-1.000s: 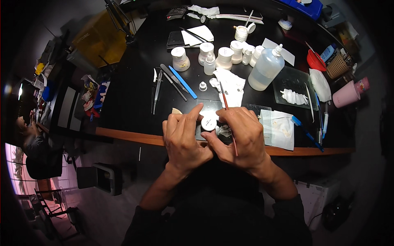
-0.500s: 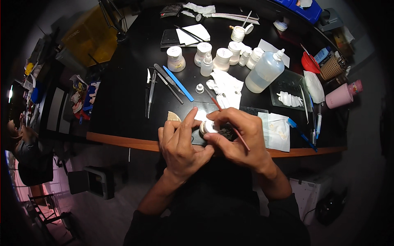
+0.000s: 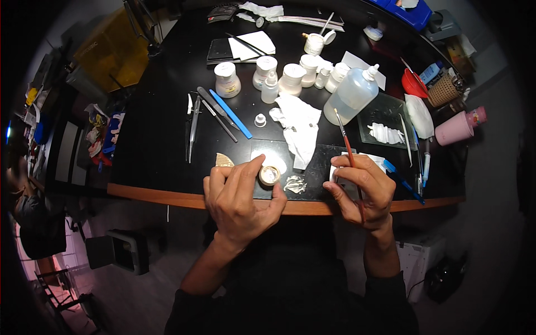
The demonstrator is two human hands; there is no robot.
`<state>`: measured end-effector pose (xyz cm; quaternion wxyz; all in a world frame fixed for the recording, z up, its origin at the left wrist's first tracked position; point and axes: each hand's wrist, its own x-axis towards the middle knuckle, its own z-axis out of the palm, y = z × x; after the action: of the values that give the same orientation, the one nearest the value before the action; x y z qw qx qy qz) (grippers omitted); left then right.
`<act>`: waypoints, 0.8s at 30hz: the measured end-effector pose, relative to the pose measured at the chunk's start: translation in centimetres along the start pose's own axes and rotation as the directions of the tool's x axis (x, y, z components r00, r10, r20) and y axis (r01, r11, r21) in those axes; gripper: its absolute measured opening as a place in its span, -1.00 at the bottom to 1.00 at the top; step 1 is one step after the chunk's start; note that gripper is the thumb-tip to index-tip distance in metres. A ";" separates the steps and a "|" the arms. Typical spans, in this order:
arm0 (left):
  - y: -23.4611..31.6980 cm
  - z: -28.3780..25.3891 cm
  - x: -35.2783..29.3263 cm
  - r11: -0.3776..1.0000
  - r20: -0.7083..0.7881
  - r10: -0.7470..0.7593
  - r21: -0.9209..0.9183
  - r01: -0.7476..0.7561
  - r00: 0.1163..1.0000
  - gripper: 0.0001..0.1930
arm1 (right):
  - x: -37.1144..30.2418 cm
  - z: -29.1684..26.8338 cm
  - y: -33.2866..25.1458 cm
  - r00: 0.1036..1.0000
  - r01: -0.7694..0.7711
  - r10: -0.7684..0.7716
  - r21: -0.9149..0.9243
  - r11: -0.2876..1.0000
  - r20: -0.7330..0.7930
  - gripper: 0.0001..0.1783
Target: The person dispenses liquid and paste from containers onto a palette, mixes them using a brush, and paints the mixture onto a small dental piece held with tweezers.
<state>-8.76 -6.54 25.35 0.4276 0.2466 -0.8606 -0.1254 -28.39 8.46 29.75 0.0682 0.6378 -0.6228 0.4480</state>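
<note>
At the near side, a wooden front edge [image 3: 156, 194] borders the smooth black surface [image 3: 156, 148]. Above this edge, the left hand [image 3: 237, 192] grasps a small round jar [image 3: 269, 176] between thumb and fingers; whether the jar's base bears on the surface cannot be determined. The jar's circular mouth is open and faces upward, its long axis near vertical. The right hand [image 3: 365, 187] pinches a white lid [image 3: 333, 169] and also retains a slender brush [image 3: 347, 143] with a reddish handle. The brush's long axis runs obliquely away from the person, bristles pointing far and slightly left. A streaky, whitish smear [image 3: 295, 184] lies between the hands. Beyond it: a crumpled white tissue [image 3: 300, 131], then a rounded, translucent bottle [image 3: 352, 96] and, farther, a squat white-capped container [image 3: 227, 82]
</note>
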 end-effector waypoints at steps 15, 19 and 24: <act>0.0 0.1 0.2 1.000 0.034 -0.011 0.023 0.010 0.999 -0.44 | -3.2 -4.1 2.4 0.978 -0.165 0.127 -0.241 0.956 -0.165 -0.75; 0.3 0.1 0.4 1.000 0.024 -0.009 0.015 0.009 1.000 -0.40 | -2.7 -6.0 3.6 0.964 -0.220 0.144 -0.363 0.905 -0.226 -0.79; 0.3 0.0 0.6 0.999 0.023 -0.014 0.034 0.014 1.000 -0.40 | -1.0 -7.0 5.6 0.978 -0.201 0.166 -0.342 0.918 -0.128 -0.78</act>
<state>-9.14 -6.64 25.86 0.4122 0.2584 -0.8659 -0.1165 -36.39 12.52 30.54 0.1692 0.5315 -0.7462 0.3634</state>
